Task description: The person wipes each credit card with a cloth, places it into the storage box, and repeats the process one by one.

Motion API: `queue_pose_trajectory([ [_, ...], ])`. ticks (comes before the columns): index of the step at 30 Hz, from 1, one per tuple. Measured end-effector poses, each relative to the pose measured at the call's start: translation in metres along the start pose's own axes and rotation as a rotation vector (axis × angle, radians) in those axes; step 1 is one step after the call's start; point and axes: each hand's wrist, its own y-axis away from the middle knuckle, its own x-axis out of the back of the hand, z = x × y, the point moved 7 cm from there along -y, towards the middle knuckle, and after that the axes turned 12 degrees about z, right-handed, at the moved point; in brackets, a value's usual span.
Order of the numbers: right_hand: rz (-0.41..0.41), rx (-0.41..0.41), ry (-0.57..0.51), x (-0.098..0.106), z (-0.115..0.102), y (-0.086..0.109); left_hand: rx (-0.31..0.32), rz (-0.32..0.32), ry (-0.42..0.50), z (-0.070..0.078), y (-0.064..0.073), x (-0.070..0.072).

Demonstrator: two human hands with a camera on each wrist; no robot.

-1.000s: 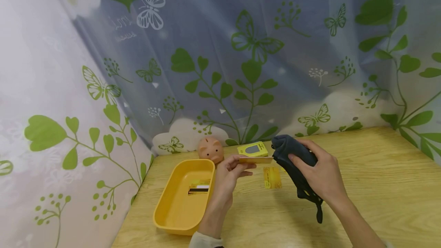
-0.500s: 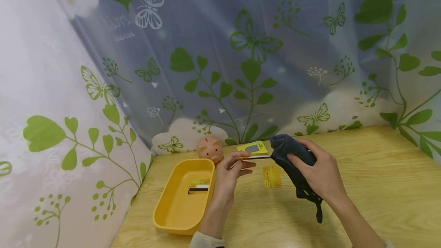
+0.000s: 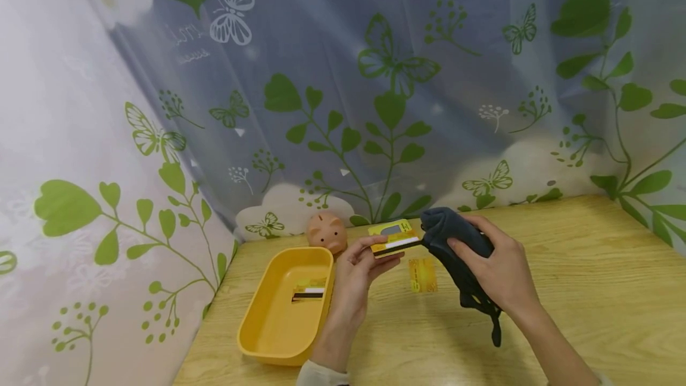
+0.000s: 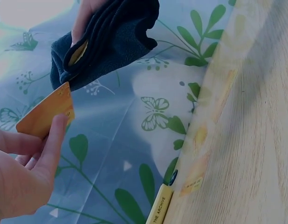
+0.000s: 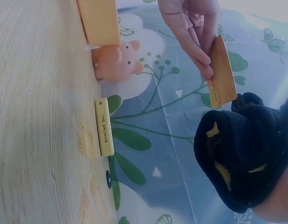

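My left hand (image 3: 355, 273) pinches a gold bank card (image 3: 395, 246) with a black stripe between thumb and fingers. One corner of the card is right at the end of a dark blue cloth pouch (image 3: 455, 243). My right hand (image 3: 501, 264) grips this pouch, fingers wrapped round it and a strap loop hanging below. In the right wrist view the folded opening of the pouch (image 5: 246, 144) shows yellow bits inside. The card (image 4: 48, 114) appears tilted beside the pouch in the left wrist view. A second gold card (image 3: 423, 276) lies on the table below.
A yellow tray (image 3: 273, 329) stands at left with striped card-like pieces (image 3: 309, 292) in it. Behind it sits a pink piggy bank (image 3: 327, 233). A yellow box (image 5: 105, 127) lettered "THE ARCHIVE" lies at the back, before the leaf-patterned curtain (image 3: 332, 112).
The card in my left hand has turned from nearly edge-on, so its striped face now shows in the head view. My right hand and the pouch have stayed almost still.
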Motion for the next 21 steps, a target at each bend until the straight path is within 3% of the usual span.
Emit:
queue_pose_trajectory([
  [10, 0.002, 0.0, -0.006, 0.0016, -0.0012, 0.0003, 0.041, -0.054, 0.102, 0.001, 0.0035, -0.0015],
  [21, 0.014, 0.009, -0.022, 0.0008, -0.0042, 0.0003, 0.012, -0.097, -0.011, 0.0002, 0.0038, -0.0077],
])
